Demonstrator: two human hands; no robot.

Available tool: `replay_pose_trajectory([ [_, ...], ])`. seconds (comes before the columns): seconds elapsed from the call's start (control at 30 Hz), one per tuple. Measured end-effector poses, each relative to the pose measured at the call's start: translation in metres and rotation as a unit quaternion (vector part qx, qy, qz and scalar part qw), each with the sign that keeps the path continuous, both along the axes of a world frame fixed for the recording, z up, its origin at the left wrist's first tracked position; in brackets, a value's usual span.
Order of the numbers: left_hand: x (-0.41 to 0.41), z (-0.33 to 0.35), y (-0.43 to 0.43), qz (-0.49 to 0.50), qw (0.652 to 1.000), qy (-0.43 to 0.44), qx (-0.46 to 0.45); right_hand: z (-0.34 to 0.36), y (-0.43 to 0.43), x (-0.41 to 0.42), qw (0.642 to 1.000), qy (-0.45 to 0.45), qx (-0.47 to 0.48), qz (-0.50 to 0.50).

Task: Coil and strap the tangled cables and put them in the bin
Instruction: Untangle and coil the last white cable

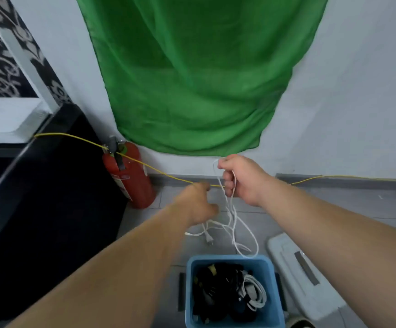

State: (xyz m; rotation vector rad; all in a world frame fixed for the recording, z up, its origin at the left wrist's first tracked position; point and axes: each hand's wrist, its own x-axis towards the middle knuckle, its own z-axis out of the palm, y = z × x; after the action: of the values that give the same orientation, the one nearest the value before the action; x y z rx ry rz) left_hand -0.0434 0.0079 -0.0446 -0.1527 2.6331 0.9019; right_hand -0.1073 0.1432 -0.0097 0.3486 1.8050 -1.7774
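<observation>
Right now the white cable [232,216] is gripped in the curled fingers of the right hand [242,178], raised beyond the blue bin [275,304], with loops and plug dangled just past the bin's far rim. The left hand [197,202] is blurred beside the strands, so its grip cannot be told. Black cables [218,292] and a white coil [253,292] are seen inside the bin.

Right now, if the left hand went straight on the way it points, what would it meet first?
Likely the white cable hanging from the right hand, just beyond the left hand. The taut yellow cord also crosses by its blurred fingers; depth is unclear, so that could come first.
</observation>
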Motion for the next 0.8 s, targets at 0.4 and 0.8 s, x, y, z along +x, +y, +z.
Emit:
replay_pose_trajectory([
  [0.4, 0.058, 0.159, -0.014, -0.019, 0.997, 0.067, 0.025, 0.196, 0.002, 0.090, 0.970, 0.176, -0.123, -0.114],
  [0.8, 0.075, 0.149, -0.009, -0.032, 0.995, 0.094, -0.015, 0.137, 0.008, 0.100, 0.990, -0.050, -0.132, -0.020],
])
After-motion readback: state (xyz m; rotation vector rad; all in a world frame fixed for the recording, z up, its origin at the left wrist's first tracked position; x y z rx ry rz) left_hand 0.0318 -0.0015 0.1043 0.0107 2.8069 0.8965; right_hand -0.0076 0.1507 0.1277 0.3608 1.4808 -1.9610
